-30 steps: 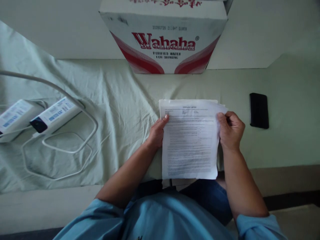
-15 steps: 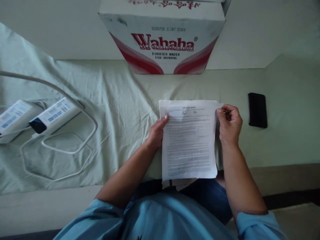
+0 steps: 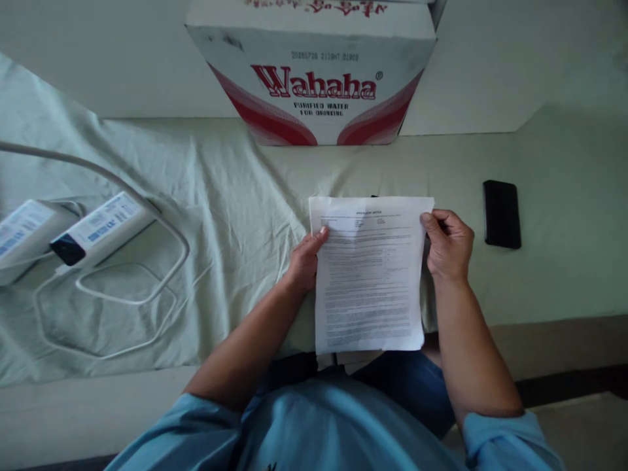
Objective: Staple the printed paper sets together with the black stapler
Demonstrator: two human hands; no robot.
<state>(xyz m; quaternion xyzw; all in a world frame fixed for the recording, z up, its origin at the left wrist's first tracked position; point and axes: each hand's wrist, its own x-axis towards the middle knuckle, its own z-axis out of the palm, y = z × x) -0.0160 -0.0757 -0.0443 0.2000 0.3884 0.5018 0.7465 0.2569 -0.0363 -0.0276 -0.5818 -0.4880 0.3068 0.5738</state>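
Note:
A white sheet of printed paper (image 3: 369,281), perhaps several sheets together, is held up in front of my body, its heading at the far end. My left hand (image 3: 307,256) grips its left edge, thumb on top and the other fingers hidden beneath. At the upper right corner my right hand (image 3: 449,242) pinches the paper between thumb and curled fingers. A small dark thing, too hidden to name, peeks out behind the paper's top edge.
A Wahaha water carton (image 3: 318,78) stands at the back against a pale wall. On the right of the green cloth (image 3: 235,216) lies a black phone-like object (image 3: 501,214). Two white power-bank-like devices (image 3: 105,226) with a looping white cable (image 3: 169,245) lie to the left.
The paper's upper right corner lies flatter now, and my right hand has moved slightly down along it. The whole view has shifted a little; both hands keep their hold.

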